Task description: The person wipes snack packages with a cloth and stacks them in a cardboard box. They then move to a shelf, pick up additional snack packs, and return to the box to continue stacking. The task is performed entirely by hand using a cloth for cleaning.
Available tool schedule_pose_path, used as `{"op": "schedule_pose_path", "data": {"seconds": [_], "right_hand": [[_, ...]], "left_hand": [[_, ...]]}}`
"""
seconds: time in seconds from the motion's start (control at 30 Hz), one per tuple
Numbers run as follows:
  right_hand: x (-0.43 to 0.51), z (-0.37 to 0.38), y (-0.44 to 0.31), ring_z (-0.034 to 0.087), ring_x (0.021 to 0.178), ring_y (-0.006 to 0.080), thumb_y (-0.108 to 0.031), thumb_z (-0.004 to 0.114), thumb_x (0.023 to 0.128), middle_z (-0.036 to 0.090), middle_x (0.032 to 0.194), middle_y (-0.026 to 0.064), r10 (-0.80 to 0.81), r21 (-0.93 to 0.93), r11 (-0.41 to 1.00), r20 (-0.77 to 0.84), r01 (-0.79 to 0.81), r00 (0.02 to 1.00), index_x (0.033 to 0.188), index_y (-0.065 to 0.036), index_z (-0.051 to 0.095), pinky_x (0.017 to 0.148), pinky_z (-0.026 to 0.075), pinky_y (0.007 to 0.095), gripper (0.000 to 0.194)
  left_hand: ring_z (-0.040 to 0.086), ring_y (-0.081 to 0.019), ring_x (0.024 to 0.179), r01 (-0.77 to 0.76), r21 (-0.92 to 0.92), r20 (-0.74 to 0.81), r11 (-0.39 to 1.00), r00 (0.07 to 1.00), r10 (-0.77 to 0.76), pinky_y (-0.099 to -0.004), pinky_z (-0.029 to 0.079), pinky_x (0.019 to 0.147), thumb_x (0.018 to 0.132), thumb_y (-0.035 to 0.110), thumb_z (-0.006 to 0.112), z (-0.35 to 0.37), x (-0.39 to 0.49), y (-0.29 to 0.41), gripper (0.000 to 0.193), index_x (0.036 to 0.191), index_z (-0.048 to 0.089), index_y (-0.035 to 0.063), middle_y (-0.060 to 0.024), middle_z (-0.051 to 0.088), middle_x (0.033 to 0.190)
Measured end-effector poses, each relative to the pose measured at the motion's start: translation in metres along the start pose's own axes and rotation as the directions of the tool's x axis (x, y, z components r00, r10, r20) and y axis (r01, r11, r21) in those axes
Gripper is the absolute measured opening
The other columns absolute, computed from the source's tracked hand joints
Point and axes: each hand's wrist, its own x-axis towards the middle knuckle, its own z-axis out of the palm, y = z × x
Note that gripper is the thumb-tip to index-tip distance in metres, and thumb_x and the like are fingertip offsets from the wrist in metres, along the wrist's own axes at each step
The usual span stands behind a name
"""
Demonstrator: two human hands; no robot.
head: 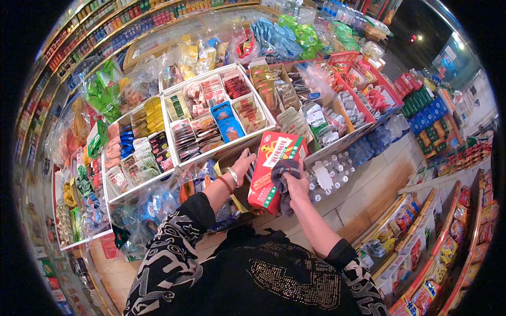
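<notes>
A red cardboard snack box (263, 173) with green edges and printed writing is tilted in front of me. My right hand (297, 183) grips a dark grey cloth (285, 170) and presses it against the right side of the box. My left hand (242, 168), with a silver bangle and a beaded bracelet at the wrist, reaches to the left of the box, by the front edge of the display; its fingertips are partly hidden and I cannot tell whether they hold anything. Behind the box stands a white divided tray (226, 147) of small snack packets.
Another white tray (138, 197) of packets lies to the left, and red-rimmed boxes (373, 118) of packets to the right. Wrapped bottles (332, 175) stand on the tiled floor (363, 185). Snack shelves (438, 268) rise at the lower right; plastic bags (158, 205) hang below the trays.
</notes>
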Motion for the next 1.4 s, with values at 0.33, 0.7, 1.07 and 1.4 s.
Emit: {"op": "schedule_pose_path", "data": {"seconds": [0.33, 0.7, 1.07, 1.4], "right_hand": [[0.005, 0.012, -0.006, 0.060, 0.101, 0.0227, -0.012, 0.072, 0.071, 0.058, 0.120, 0.0155, -0.227, -0.525, 0.840, -0.109, 0.138, 0.968, 0.145, -0.024, 0.032, 0.087, 0.047, 0.0342, 0.085], [-0.009, 0.006, -0.008, 0.058, 0.096, 0.0149, 0.000, 0.064, 0.077, 0.057, 0.117, 0.0059, -0.169, -0.139, 0.980, -0.235, 0.139, 0.957, 0.145, -0.016, 0.033, 0.083, 0.048, 0.0278, 0.076], [-0.018, -0.017, 0.017, 0.058, 0.097, 0.0145, 0.000, 0.058, 0.083, 0.056, 0.117, 0.0056, -0.062, 0.201, 0.974, -0.225, 0.108, 0.972, 0.144, -0.009, 0.032, 0.083, 0.049, 0.0283, 0.067], [-0.010, -0.036, 0.011, 0.061, 0.087, 0.0141, -0.001, 0.056, 0.085, 0.060, 0.107, 0.0044, -0.066, 0.126, 0.986, -0.280, 0.105, 0.958, 0.136, -0.006, 0.043, 0.076, 0.051, 0.0300, 0.053]], "left_hand": [[0.037, -0.0208, 0.129, 0.008, -0.112, 0.136, 0.994, 0.991, 0.008, -0.0324, 0.027, 0.106, 0.090, 0.043, 0.056, -0.013, -0.011, 0.002, 0.071, 0.145, 0.027, 0.0099, -0.0098, 0.043, 0.140], [0.051, -0.0369, 0.116, -0.620, 0.639, 0.159, 0.455, 0.686, 0.710, -0.0401, 0.040, 0.099, 0.074, 0.003, 0.056, -0.042, 0.004, -0.006, 0.045, 0.119, 0.059, 0.0110, -0.0212, 0.055, 0.121], [0.018, -0.0440, 0.139, -0.822, 0.532, 0.816, 0.204, 0.562, 0.138, -0.0670, 0.005, 0.107, 0.063, 0.023, 0.069, -0.067, -0.059, 0.047, 0.088, 0.143, 0.034, 0.0285, -0.0046, 0.040, 0.143], [0.062, -0.0322, 0.080, -0.840, 0.537, 0.782, -0.083, 0.458, 0.423, -0.0415, 0.051, 0.067, 0.062, 0.006, 0.063, -0.052, -0.027, 0.026, 0.018, 0.079, 0.061, 0.0100, -0.0097, 0.061, 0.080]]}}
